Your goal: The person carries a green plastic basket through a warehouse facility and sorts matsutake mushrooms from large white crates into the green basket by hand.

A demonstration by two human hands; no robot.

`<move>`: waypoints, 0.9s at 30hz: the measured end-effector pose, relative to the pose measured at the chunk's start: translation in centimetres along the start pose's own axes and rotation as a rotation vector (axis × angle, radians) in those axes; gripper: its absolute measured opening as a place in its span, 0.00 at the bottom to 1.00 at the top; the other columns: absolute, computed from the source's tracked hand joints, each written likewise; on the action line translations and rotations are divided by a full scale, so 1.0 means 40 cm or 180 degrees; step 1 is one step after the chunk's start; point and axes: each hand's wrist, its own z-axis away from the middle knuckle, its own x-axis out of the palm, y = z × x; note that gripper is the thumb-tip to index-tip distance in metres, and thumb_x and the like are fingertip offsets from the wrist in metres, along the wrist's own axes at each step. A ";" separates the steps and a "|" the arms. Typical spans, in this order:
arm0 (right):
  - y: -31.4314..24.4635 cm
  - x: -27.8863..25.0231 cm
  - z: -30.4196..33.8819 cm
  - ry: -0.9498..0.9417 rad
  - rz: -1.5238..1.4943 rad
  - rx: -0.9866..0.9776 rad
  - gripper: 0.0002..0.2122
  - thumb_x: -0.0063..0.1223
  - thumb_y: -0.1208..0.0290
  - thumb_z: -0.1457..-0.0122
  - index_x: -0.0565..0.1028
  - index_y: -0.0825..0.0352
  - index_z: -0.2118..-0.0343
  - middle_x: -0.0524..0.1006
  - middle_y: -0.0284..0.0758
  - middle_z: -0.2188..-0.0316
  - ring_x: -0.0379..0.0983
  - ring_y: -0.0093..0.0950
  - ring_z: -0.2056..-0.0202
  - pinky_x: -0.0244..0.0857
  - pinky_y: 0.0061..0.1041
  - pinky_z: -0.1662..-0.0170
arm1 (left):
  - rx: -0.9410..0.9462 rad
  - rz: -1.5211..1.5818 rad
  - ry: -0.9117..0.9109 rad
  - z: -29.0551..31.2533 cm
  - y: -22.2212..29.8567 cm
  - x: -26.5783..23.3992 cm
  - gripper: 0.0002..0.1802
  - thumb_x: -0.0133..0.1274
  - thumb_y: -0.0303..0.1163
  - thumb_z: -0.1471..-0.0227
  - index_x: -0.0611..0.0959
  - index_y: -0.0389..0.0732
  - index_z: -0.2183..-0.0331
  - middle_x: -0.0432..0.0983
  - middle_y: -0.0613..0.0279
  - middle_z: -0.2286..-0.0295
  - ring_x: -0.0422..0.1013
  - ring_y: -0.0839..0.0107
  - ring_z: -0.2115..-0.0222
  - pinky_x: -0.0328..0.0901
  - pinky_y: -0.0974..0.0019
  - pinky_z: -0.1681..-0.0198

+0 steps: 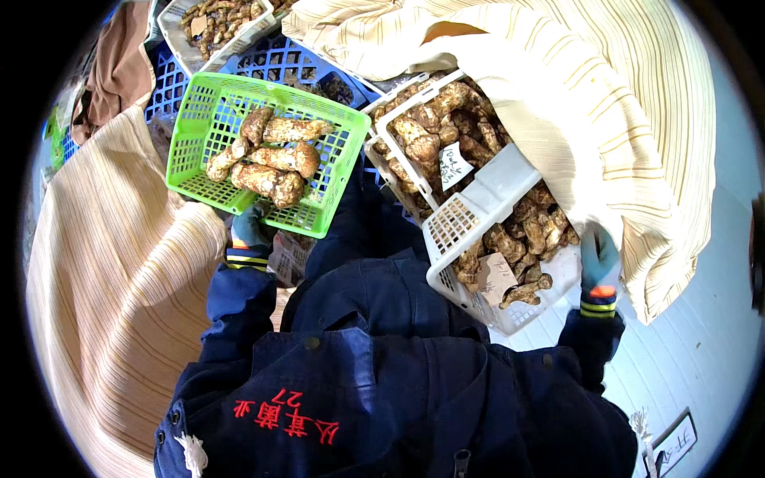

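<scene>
My left hand (252,226), in a teal glove, grips the near edge of a green plastic basket (185,151); its fingers are partly hidden under the rim. Several brown-and-cream mushrooms (279,157) with thick stems lie in that basket. On the right, my gloved right hand (599,253) is closed on the hem of a cream striped cloth (661,159), which is folded back. Beside this hand stand white plastic baskets (498,183) filled with similar mushrooms (522,239). Paper labels (454,166) lie on top of them.
Another white basket of mushrooms (219,28) stands at the far left, near blue plastic crates (279,60). More striped cloth (119,263) drapes over the left side, with a brown cloth (115,68) behind it. A pale floor (709,319) lies at right.
</scene>
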 end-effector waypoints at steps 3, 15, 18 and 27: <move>-0.270 0.140 -0.098 -0.1019 0.0033 -0.0957 0.15 0.46 0.77 0.48 0.68 0.71 0.56 0.72 0.42 0.62 0.69 0.25 0.60 0.62 0.21 0.57 | -0.0047 -0.0157 0.0180 0.027 0.008 0.072 0.21 0.41 0.22 0.60 0.68 0.36 0.58 0.69 0.54 0.66 0.67 0.58 0.62 0.64 0.54 0.58; -0.279 0.700 -0.325 -0.2329 0.3356 -0.2040 0.24 0.45 0.64 0.50 0.57 0.57 0.49 0.63 0.48 0.53 0.68 0.43 0.61 0.63 0.41 0.62 | -0.0078 -0.0166 0.0396 0.106 0.056 0.225 0.14 0.42 0.19 0.62 0.71 0.35 0.67 0.68 0.59 0.72 0.68 0.65 0.71 0.67 0.62 0.66; -0.248 0.762 -0.339 -0.1442 0.2339 -0.0296 0.15 0.36 0.58 0.47 0.64 0.60 0.60 0.71 0.47 0.64 0.68 0.45 0.62 0.63 0.41 0.63 | 0.0105 -0.0458 0.0400 0.107 0.076 0.260 0.07 0.40 0.19 0.63 0.69 0.37 0.75 0.66 0.61 0.75 0.66 0.69 0.73 0.65 0.66 0.66; -0.297 0.487 -0.411 -0.2709 0.1309 -0.1424 0.28 0.59 0.59 0.62 0.68 0.66 0.56 0.65 0.47 0.55 0.67 0.35 0.59 0.63 0.30 0.57 | 0.0474 -0.1138 0.0011 0.068 0.051 0.145 0.05 0.39 0.20 0.61 0.69 0.37 0.76 0.64 0.63 0.79 0.62 0.73 0.80 0.61 0.71 0.72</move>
